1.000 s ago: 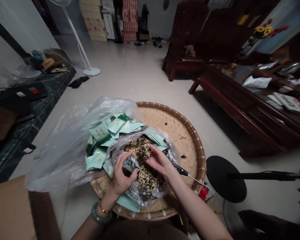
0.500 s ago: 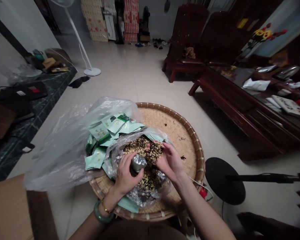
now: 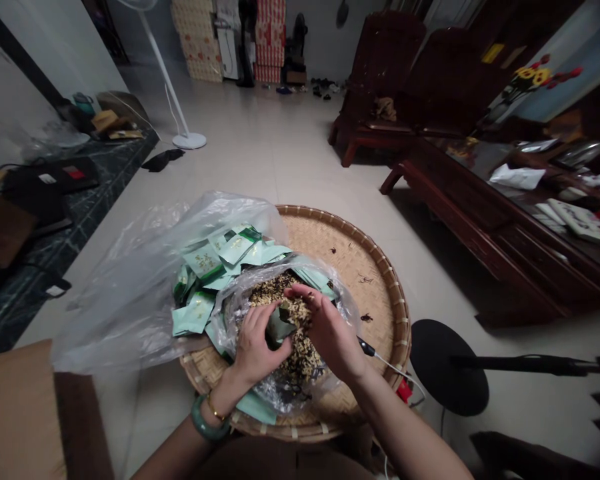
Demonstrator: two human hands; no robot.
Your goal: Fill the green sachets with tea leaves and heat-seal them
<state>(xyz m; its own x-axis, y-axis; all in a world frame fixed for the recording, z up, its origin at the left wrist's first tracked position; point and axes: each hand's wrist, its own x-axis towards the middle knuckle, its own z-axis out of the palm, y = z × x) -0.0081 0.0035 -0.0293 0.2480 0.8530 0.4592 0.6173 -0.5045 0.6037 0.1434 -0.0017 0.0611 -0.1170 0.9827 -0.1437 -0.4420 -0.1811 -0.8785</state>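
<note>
My left hand (image 3: 258,347) is closed around a small green foil pouch (image 3: 279,325), held over a clear bag of loose dried tea (image 3: 300,357). My right hand (image 3: 325,330) is cupped with a handful of the dried tea, right against the pouch's mouth. Both hands hover above a round woven bamboo tray (image 3: 375,267). A jade bangle sits on my left wrist.
A big clear plastic bag (image 3: 145,287) with several green pouches (image 3: 210,267) lies on the tray's left. A black round stand base (image 3: 447,367) and a cable lie at right. Dark wooden furniture (image 3: 485,207) stands right, a white fan stand (image 3: 187,137) far left.
My right hand scooped up tea from the bag and brought it against the pouch in my left hand. The pouch has shifted slightly right and up.
</note>
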